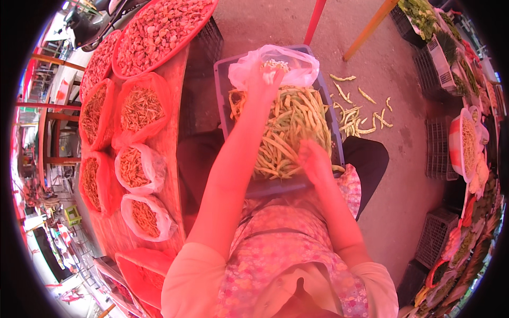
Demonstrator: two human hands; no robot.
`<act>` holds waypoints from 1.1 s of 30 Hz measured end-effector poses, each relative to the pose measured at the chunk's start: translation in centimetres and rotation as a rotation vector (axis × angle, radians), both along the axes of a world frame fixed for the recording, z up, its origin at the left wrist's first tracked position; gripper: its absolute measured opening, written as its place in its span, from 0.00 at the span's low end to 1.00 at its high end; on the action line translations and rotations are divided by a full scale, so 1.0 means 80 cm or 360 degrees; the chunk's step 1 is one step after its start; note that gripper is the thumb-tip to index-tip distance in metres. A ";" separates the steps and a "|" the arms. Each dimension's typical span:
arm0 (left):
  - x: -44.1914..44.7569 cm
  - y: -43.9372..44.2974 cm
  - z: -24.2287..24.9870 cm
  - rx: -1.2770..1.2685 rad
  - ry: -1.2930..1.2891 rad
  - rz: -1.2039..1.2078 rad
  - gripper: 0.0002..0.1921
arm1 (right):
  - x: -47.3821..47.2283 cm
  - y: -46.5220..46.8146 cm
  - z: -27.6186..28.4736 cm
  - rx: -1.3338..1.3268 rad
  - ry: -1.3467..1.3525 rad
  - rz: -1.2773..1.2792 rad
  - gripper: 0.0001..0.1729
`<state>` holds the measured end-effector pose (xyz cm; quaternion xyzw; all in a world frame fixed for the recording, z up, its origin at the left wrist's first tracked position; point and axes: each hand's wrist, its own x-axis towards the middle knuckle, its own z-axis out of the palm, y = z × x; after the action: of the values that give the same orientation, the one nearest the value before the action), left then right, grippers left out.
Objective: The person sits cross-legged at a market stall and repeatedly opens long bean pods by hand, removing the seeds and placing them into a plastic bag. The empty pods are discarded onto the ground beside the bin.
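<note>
A blue plastic crate [337, 131] stands before me, holding a heap of bean pods [292, 123]. At its far end lies a translucent plastic bag [304, 73] with pale shelled beans [277, 63] inside. My left hand [267, 81] is over the mouth of the bag, beside the shelled beans; its fingers are bent, and whether they hold anything does not show. My right hand [312, 159], somewhat blurred, is at the right near part of the pod heap with its fingers curled; a grip on a pod cannot be made out.
Loose pods [352, 121] lie on the ground right of the crate. A wooden table [175, 159] at the left bears bags of dried goods and a large red tray [212, 14]. Two poles rise beyond the crate. Black crates [436, 238] and produce line the right side.
</note>
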<state>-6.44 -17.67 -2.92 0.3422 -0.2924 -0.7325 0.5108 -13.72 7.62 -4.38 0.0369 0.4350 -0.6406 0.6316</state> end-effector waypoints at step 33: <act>0.148 0.189 0.033 -0.0213 -0.1025 -0.1055 0.14 | 0.011 -0.040 0.010 -0.0174 0.0579 0.0247 0.15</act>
<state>5.43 -2.56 -0.25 0.4065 -0.5762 -0.6923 0.1534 -12.87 4.46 -3.56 -0.1474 0.5082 -0.6088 0.5911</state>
